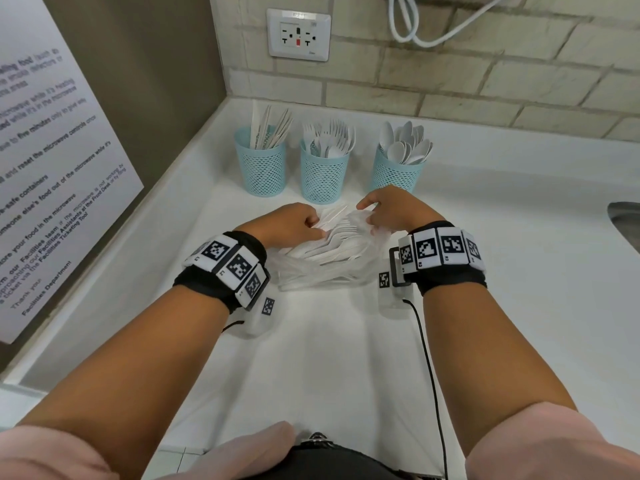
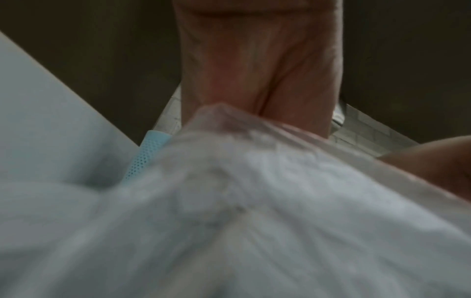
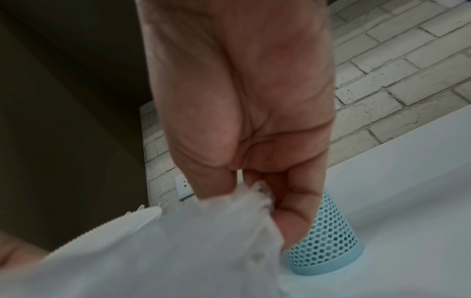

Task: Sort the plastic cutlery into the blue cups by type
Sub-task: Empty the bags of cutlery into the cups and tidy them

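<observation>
Both hands pinch the mouth of a clear bag (image 1: 322,261) of white cutlery on the counter (image 1: 502,271): left hand (image 1: 289,226) at 9 o'clock, right hand (image 1: 389,211) at 3. Three blue cups (image 1: 323,174) stand at 12 o'clock, holding knives, forks, spoons.

Probably office kitchenette: microwave notice (image 1: 52,161), sink (image 1: 625,223)

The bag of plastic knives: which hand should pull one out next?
Probably the left hand: its fingers lie by the knife tips poking from the bag, nearest the knife cup. The right hand pinches the bag's edge open.
</observation>
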{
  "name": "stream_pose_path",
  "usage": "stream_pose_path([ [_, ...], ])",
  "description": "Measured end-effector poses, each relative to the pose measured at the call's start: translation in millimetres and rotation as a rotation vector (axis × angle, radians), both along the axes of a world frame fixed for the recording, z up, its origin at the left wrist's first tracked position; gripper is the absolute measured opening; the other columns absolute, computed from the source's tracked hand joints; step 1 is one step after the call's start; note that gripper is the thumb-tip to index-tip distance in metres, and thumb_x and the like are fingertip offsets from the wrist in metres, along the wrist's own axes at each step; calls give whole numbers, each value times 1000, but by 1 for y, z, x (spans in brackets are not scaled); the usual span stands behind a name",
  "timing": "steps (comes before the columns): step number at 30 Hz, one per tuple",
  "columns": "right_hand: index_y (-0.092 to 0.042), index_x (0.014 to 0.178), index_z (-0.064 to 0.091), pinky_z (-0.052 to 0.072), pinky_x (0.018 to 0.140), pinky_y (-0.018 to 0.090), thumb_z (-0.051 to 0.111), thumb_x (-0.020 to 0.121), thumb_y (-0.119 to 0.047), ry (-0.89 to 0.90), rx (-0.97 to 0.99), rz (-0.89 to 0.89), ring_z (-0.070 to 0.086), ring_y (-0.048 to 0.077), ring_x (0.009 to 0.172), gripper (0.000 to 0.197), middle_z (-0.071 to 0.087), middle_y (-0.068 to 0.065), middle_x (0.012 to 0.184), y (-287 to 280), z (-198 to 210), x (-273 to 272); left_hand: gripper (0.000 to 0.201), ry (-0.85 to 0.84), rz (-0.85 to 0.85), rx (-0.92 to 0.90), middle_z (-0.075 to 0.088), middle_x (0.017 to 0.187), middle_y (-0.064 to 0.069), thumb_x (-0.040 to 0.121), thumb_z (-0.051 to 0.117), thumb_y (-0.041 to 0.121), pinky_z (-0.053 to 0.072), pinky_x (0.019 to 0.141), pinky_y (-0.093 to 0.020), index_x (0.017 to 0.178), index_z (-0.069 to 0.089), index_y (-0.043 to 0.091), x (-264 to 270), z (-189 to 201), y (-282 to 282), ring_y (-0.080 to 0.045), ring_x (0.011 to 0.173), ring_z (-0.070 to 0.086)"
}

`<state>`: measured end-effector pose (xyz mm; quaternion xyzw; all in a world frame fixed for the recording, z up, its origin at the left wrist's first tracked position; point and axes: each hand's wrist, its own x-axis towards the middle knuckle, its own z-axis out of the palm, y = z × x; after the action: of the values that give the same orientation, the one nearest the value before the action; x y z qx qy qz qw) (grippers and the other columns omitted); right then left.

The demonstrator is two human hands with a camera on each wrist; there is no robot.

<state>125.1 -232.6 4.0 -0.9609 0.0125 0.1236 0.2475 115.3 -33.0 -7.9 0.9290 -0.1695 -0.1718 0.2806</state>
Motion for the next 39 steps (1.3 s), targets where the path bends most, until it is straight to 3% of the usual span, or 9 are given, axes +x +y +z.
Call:
stream_pose_path([
  [4, -17, 121, 60, 42, 51, 18, 55, 87, 0, 3, 12, 4, 58, 14, 72, 38, 60, 6, 104, -1, 3, 0, 21, 99, 77, -154, 55, 82, 2, 90, 60, 30, 37, 62, -21, 101, 55, 12, 2, 0, 1, -10, 71, 47],
  [7, -17, 121, 60, 44, 53, 19, 56, 87, -1, -1, 31, 11, 59, 16, 76, 38, 61, 9, 117, -1, 3, 0, 29, 206, 97, -291, 66, 107, -5, 91, 60, 23, 50, 87, -33, 117, 57, 10, 4, 2, 1, -20, 96, 62],
  [9, -17, 121, 60, 45, 55, 19, 57, 87, 0, -1, 35, 15, 59, 17, 81, 38, 59, 9, 120, -1, 3, 0, 29, 260, 106, -360, 66, 115, -10, 91, 59, 18, 47, 99, -40, 119, 59, 8, 3, 4, 1, -25, 108, 62],
  [14, -19, 119, 61, 47, 62, 22, 58, 87, -1, 3, 44, 2, 59, 17, 82, 37, 57, 5, 103, -2, 2, 0, 17, 339, 132, -443, 69, 94, -10, 93, 58, 19, 50, 75, -24, 98, 70, 7, 0, 4, 1, -16, 81, 63],
  [22, -20, 120, 60, 43, 57, 17, 60, 86, -2, -12, 29, 8, 54, 10, 71, 38, 53, 2, 105, -1, 2, 1, 18, 367, 203, -599, 61, 80, -8, 97, 49, 9, 56, 62, -18, 109, 58, 0, -3, 7, -5, -15, 69, 60],
  [29, -18, 124, 59, 39, 88, 23, 58, 89, -8, -89, 113, 21, 56, 19, 111, 36, 59, 6, 127, 4, 12, 0, 21, 335, 233, -623, 46, 69, -2, 102, 35, 17, 37, 56, -23, 108, 53, 10, -4, 8, -13, -12, 57, 42],
  [34, -21, 128, 52, 44, 78, 25, 47, 96, -20, -107, 729, -100, 59, 12, 91, 32, 63, -3, 104, 14, 25, -4, 26, 381, 247, -763, 51, 72, -2, 101, 39, 23, 40, 54, -21, 111, 60, 10, -2, 10, -13, -10, 55, 44],
  [36, -22, 125, 53, 48, 71, 23, 51, 96, -27, -118, 773, -79, 62, 8, 79, 30, 64, -7, 93, 16, 26, -3, 29, 406, 239, -799, 57, 75, -2, 101, 39, 25, 44, 55, -20, 113, 60, 8, -2, 11, -13, -10, 58, 48],
  [39, -12, 121, 57, 48, 57, 13, 61, 90, -13, -210, 700, -30, 60, -1, 60, 31, 64, -6, 83, 17, 19, -1, 30, 429, 243, -834, 68, 84, -4, 101, 38, 27, 51, 61, -21, 116, 57, 10, -3, 15, -12, -11, 67, 61],
])
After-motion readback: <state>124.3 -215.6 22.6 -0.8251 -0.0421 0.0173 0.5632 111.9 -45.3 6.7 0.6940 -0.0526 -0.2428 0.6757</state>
